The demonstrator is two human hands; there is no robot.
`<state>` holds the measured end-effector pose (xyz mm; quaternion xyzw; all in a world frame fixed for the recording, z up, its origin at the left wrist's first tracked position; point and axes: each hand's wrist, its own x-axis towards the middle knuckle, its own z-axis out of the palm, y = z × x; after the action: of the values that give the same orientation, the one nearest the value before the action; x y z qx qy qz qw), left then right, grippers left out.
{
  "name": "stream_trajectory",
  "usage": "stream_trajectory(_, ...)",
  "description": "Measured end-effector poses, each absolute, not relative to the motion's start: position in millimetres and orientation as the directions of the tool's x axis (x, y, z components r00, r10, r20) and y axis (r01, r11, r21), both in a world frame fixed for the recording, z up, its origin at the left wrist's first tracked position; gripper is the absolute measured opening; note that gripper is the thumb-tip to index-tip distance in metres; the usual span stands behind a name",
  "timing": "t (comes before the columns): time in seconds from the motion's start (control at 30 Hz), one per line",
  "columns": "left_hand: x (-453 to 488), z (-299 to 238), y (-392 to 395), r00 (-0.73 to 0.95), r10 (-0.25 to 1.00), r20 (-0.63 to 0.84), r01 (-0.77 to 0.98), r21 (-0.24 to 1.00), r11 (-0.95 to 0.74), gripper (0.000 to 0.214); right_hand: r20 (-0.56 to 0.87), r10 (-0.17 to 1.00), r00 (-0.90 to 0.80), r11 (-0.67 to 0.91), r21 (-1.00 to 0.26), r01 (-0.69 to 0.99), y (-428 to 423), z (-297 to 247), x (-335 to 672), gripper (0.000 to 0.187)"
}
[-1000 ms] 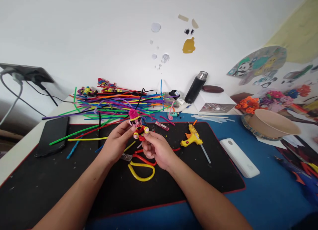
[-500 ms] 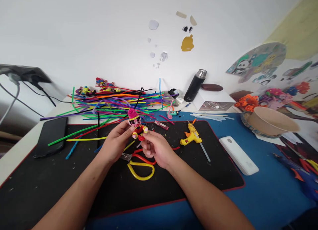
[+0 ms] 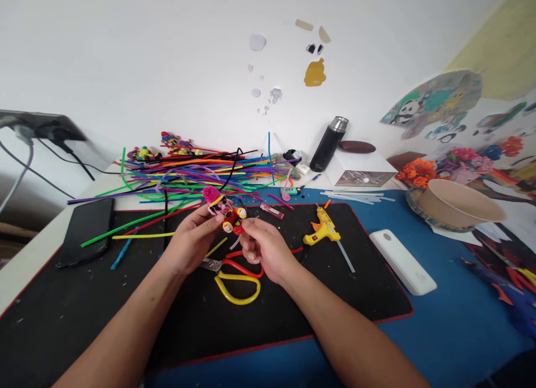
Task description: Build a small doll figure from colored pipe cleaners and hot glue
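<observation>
A small pipe-cleaner figure with a pink head, red body and yellow hands is held above the black mat. My left hand grips its head and upper body between thumb and fingers. My right hand pinches its lower part from the right. The figure leans to the left. Under my hands lie scissors with yellow and red handles.
A heap of coloured pipe cleaners fills the back of the desk. A yellow glue gun lies right of my hands. A black phone lies left, and on the right are a white oblong case, a black flask and a bowl.
The figure has tipped from upright to leaning left, and my left hand has shifted slightly left with it. My right hand keeps its pinch.
</observation>
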<state>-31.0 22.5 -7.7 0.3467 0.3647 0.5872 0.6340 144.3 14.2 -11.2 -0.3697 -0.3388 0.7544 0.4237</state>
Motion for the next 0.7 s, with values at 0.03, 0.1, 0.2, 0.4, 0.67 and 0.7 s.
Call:
stream_trajectory(0.03, -31, -6, 23, 0.030, 0.999, -0.045, -0.500, 0.864, 0.054, 0.026, -0.250, 0.908, -0.336, -0.374, -0.844, -0.385, 15, -12, 144, 0.034)
stream_trajectory(0.1, -30, -5, 24, 0.002, 0.999, -0.036, -0.503, 0.864, 0.032, 0.026, -0.199, 0.942, -0.272, -0.294, -0.878, -0.378, 16, -13, 144, 0.034)
stream_trajectory(0.2, -30, -4, 24, -0.026, 0.999, -0.042, -0.480, 0.877, 0.025, 0.030, -0.127, 0.970, -0.207, -0.197, -0.909, -0.367, 17, -15, 144, 0.033)
stream_trajectory(0.4, -30, -8, 22, 0.004, 0.999, -0.038, -0.427, 0.904, 0.037, 0.031, -0.081, 0.979, -0.185, -0.130, -0.954, -0.269, 18, -19, 144, 0.033)
stream_trajectory(0.67, -31, -11, 22, 0.049, 0.999, -0.023, -0.411, 0.911, 0.041, 0.029, -0.067, 0.983, -0.170, -0.099, -0.978, -0.184, 19, -23, 143, 0.031)
stream_trajectory(0.7, -31, -11, 22, 0.050, 0.998, -0.025, -0.413, 0.910, 0.043, 0.029, -0.064, 0.984, -0.167, -0.094, -0.980, -0.176, 19, -23, 143, 0.031)
